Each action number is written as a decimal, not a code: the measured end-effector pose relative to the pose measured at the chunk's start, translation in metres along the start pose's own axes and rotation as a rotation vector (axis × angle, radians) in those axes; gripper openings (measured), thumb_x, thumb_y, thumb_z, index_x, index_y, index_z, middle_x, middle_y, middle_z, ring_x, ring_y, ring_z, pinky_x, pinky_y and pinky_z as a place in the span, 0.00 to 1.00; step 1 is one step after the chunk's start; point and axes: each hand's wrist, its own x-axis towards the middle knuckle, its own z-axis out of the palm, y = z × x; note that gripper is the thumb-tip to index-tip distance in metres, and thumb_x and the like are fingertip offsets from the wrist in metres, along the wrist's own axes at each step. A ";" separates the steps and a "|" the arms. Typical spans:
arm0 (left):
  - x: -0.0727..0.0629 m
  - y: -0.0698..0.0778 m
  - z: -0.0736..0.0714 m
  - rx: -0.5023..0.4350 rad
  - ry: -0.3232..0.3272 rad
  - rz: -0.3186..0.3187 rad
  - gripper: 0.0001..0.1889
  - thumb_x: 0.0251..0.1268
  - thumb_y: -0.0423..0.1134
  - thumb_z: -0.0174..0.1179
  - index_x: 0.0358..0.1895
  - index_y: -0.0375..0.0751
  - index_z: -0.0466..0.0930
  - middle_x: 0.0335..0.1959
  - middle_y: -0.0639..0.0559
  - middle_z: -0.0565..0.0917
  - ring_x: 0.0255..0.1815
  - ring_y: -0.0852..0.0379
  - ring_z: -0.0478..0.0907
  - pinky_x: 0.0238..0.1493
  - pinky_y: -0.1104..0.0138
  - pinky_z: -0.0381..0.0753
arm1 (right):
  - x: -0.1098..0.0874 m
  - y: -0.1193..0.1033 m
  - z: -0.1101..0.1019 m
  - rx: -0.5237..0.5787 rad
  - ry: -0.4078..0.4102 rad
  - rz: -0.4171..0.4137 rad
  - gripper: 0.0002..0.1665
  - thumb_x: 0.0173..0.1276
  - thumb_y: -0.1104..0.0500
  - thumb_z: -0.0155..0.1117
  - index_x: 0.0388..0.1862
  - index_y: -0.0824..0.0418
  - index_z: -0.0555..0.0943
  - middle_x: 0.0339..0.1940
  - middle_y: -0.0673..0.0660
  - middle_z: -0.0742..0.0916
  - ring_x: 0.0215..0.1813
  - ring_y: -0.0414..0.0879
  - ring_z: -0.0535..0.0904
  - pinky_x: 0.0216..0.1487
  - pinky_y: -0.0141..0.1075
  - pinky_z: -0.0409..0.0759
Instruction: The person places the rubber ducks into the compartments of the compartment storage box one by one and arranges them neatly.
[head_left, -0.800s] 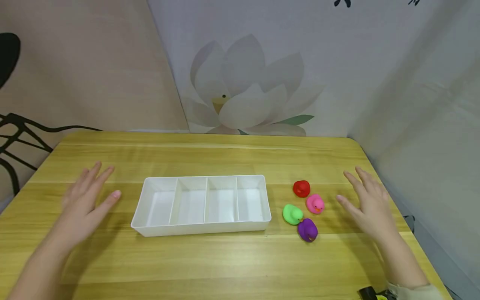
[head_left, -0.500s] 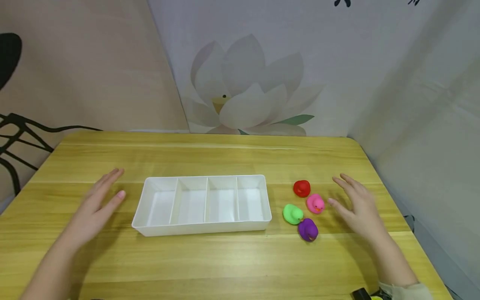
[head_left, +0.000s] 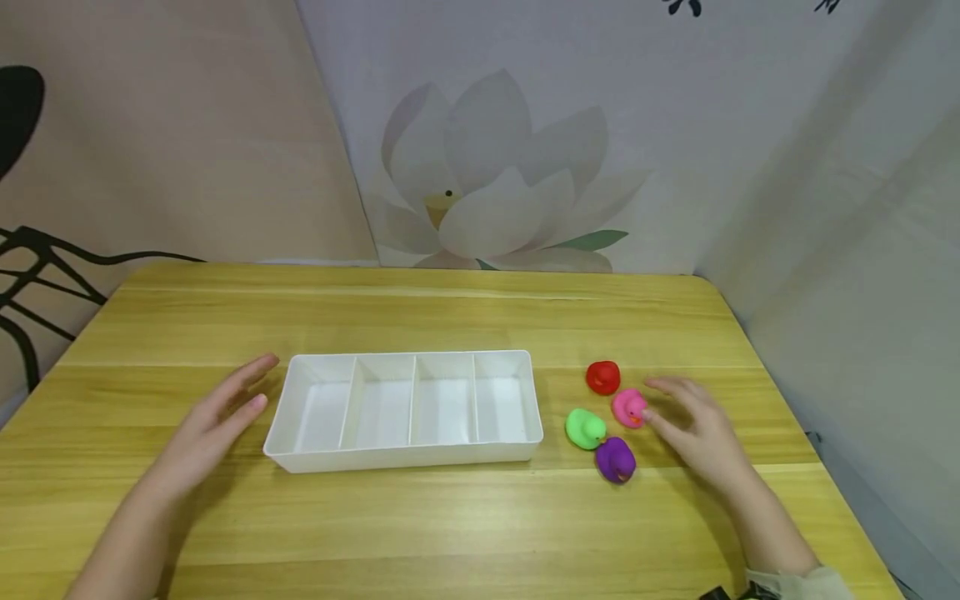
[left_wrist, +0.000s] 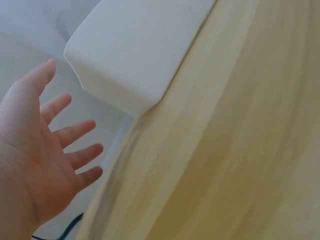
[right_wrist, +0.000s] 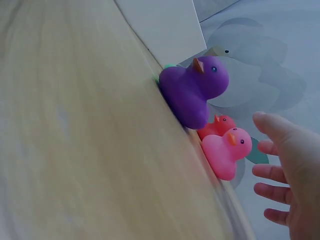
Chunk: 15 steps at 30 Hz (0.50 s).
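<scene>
A white box point(head_left: 405, 457) with several compartments in a row sits mid-table. Just left of it, my left hand point(head_left: 221, 425) hovers with fingers spread and nothing in them; the left wrist view shows the palm facing the box's end point(left_wrist: 110, 95). Right of the box lie a red rubber duck point(head_left: 603, 377), a pink rubber duck point(head_left: 628, 408), a green rubber duck point(head_left: 585, 428) and a purple rubber duck point(head_left: 616, 460). My right hand point(head_left: 701, 429) is beside the pink duck, thumb tip right at its edge and fingers extended, holding nothing.
The wooden table point(head_left: 420, 533) ends at a back wall printed with a flower point(head_left: 495, 192). A black metal rack-like frame point(head_left: 45, 250) stands beyond the left edge. A pale curtain point(head_left: 862, 275) hangs along the right side.
My left hand has moved right, toward the box's left end. My right hand has moved left and nearer me, up to the pink duck. Box and ducks have stayed put.
</scene>
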 end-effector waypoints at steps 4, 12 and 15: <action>0.000 -0.003 0.005 -0.018 -0.010 0.029 0.27 0.74 0.32 0.50 0.73 0.45 0.59 0.69 0.42 0.65 0.64 0.66 0.63 0.55 0.80 0.62 | -0.002 0.000 0.005 0.022 -0.011 -0.008 0.21 0.62 0.59 0.70 0.55 0.60 0.80 0.50 0.55 0.82 0.52 0.51 0.75 0.54 0.39 0.69; -0.002 -0.008 0.009 -0.060 -0.024 0.000 0.26 0.74 0.33 0.50 0.73 0.43 0.60 0.66 0.51 0.70 0.59 0.66 0.68 0.50 0.79 0.67 | -0.003 -0.001 0.010 0.065 -0.006 0.004 0.20 0.61 0.62 0.71 0.53 0.60 0.81 0.47 0.53 0.83 0.47 0.47 0.77 0.50 0.27 0.72; -0.002 -0.008 0.010 -0.096 -0.027 0.005 0.26 0.74 0.32 0.49 0.73 0.43 0.60 0.65 0.53 0.71 0.59 0.68 0.68 0.51 0.79 0.68 | -0.003 -0.001 0.012 0.071 0.003 0.003 0.21 0.60 0.63 0.72 0.52 0.60 0.81 0.47 0.52 0.83 0.46 0.44 0.77 0.50 0.25 0.72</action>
